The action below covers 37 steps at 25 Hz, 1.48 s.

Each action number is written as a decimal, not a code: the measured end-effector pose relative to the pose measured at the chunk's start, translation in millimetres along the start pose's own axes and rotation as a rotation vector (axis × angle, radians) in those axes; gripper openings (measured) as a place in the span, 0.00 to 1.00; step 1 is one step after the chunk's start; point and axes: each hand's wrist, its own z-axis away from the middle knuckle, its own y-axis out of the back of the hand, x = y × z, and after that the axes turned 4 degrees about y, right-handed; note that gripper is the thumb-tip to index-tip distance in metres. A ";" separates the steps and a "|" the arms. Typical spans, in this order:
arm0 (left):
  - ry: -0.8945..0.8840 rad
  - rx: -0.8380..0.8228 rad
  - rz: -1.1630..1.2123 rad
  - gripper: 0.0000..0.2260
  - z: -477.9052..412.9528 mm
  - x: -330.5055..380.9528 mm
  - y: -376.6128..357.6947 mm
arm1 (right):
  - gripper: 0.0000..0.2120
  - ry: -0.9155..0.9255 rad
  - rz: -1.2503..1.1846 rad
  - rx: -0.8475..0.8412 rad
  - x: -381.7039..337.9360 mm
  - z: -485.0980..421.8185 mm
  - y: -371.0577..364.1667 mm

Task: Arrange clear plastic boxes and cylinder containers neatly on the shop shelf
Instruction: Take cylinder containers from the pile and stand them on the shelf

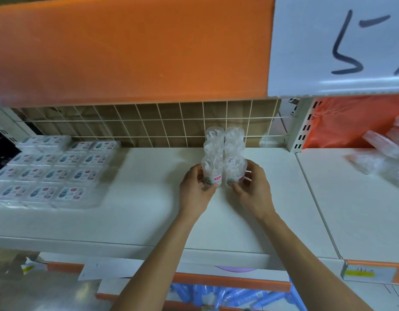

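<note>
Several clear cylinder containers stand in two short rows on the white shelf (pixel 149 198), running back toward the wire grid. My left hand (pixel 197 187) grips the front left cylinder (pixel 212 169). My right hand (pixel 253 186) grips the front right cylinder (pixel 234 168). Behind them stand more cylinders (pixel 224 140), touching one another. A block of flat clear plastic boxes (pixel 50 169) with printed labels lies in neat rows at the shelf's left.
A wire grid back panel (pixel 149 124) closes the shelf's rear. An orange board (pixel 131 48) and a white sign (pixel 342 46) hang overhead. On the neighbouring shelf to the right lie loose clear packs (pixel 382 151). Blue items (pixel 239 297) fill the shelf below.
</note>
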 end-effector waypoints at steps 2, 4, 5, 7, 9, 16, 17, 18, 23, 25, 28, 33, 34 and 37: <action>-0.017 0.012 -0.034 0.23 0.1 1.0 -0.6 | 0.25 0.003 0.018 0.001 1.7 -0.8 -0.3; -0.028 0.020 -0.055 0.22 -0.1 0.7 -1.4 | 0.24 -0.003 0.021 0.001 2.0 -1.1 -1.1; -0.032 0.025 -0.069 0.23 -0.2 -0.1 -2.0 | 0.24 -0.006 0.018 0.003 1.9 -1.3 -1.6; -0.036 0.036 -0.094 0.23 -0.1 -0.7 -2.5 | 0.23 -0.011 0.018 0.007 2.0 -1.8 -2.1; -0.041 0.049 -0.111 0.22 0.5 0.5 -2.7 | 0.23 -0.015 0.022 0.010 2.4 -1.6 -2.5; -0.054 0.076 -0.143 0.21 2.4 3.1 -4.8 | 0.22 -0.019 0.017 0.016 2.5 0.0 -1.8; -0.055 0.079 -0.153 0.21 2.3 2.8 -5.3 | 0.22 -0.023 0.019 0.017 2.9 -0.3 -1.9; -0.058 0.082 -0.162 0.21 2.3 2.6 -5.6 | 0.22 -0.026 0.023 0.018 3.1 -0.3 -2.0; -0.085 0.073 -0.207 0.22 3.8 2.6 -6.2 | 0.21 -0.025 0.035 0.031 3.6 1.3 -2.7; -0.101 0.081 -0.218 0.22 3.8 2.2 -6.3 | 0.21 -0.024 0.034 0.037 3.4 1.5 -2.4; -0.113 0.093 -0.231 0.22 3.1 1.4 -6.9 | 0.21 -0.030 0.042 0.036 3.2 1.0 -2.6; -0.138 0.107 -0.245 0.21 4.1 1.3 -7.7 | 0.20 -0.045 0.049 0.021 3.2 1.0 -1.9; -0.142 0.109 -0.249 0.21 4.5 1.9 -7.5 | 0.20 -0.044 0.055 0.017 3.0 1.1 -1.7; -0.147 0.111 -0.259 0.21 4.6 2.9 -7.8 | 0.21 -0.045 0.064 0.015 2.3 0.8 -1.8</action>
